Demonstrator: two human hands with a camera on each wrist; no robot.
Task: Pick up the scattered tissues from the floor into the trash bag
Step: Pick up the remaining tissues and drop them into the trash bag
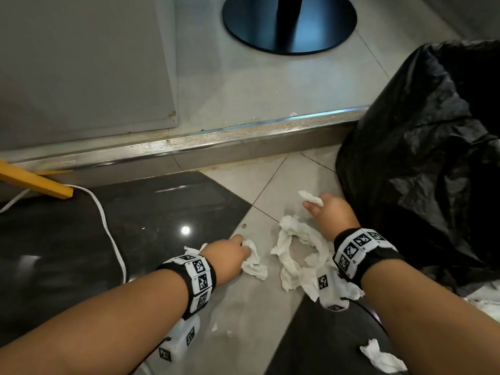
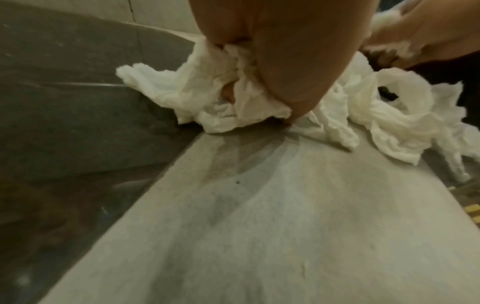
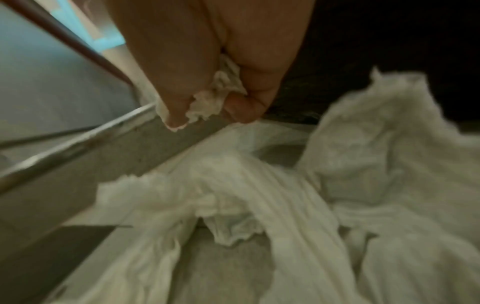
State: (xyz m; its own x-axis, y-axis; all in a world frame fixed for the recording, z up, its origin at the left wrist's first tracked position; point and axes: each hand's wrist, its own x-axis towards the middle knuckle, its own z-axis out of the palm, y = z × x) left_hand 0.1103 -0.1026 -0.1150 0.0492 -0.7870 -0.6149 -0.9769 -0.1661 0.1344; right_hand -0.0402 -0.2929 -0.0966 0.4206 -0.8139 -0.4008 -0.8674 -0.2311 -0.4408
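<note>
White crumpled tissues lie on the tiled floor. My left hand (image 1: 230,253) grips one crumpled tissue (image 1: 254,263), seen close in the left wrist view (image 2: 223,88) bunched under the curled fingers. My right hand (image 1: 327,209) pinches a small tissue (image 1: 311,197) between thumb and fingers, shown in the right wrist view (image 3: 210,102). A long twisted pile of tissue (image 1: 297,247) lies between both hands, its folds filling the right wrist view (image 3: 285,195). Another tissue (image 1: 381,358) lies near my right forearm. The black trash bag (image 1: 433,163) stands open to the right.
A metal-edged step (image 1: 189,142) runs across behind the tissues. A round dark table base (image 1: 289,23) sits on the upper level. A yellow leg (image 1: 35,182) and a white cable (image 1: 108,228) lie at the left on the dark glossy tile.
</note>
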